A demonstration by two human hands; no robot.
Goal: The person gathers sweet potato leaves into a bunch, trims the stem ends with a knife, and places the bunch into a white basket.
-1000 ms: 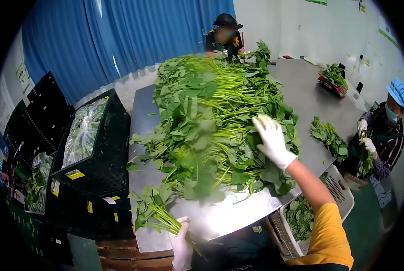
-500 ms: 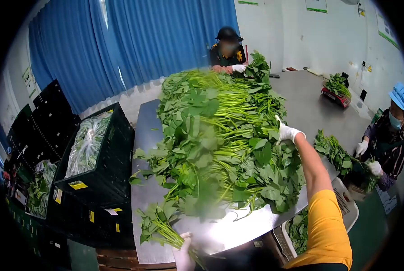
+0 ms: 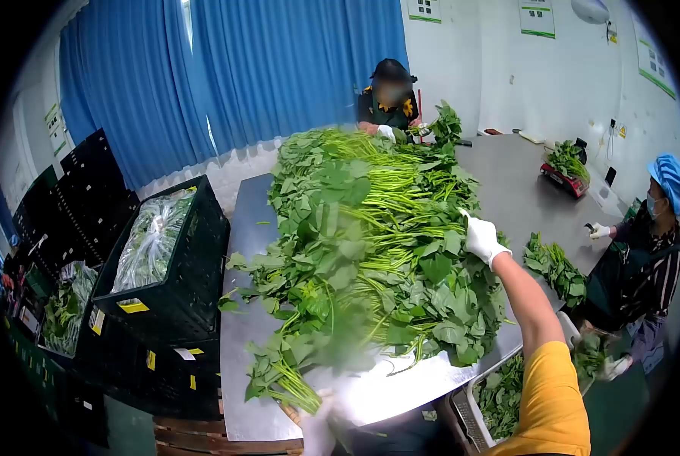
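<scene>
My left hand, in a white glove, is closed around the stems of a small bunch of leafy greens at the table's front edge. The bunch's leaves point away to the upper left. My right hand, also gloved, reaches to the right side of a large pile of leafy greens. One finger stands out from the rest beside the stems, and nothing is visibly held there. A blurred smear in the picture covers part of the pile and the area beside my left hand.
Green leaves fill a white basket below the table's right edge. Dark crates with bagged greens stand left. A co-worker handles greens at the far side. Another co-worker stands right, near a loose bunch and a scale.
My right hand has shifted slightly down along the pile's edge. My left hand still holds its bunch. The co-worker on the right has lowered one hand with greens toward the basket. The view has shifted slightly.
</scene>
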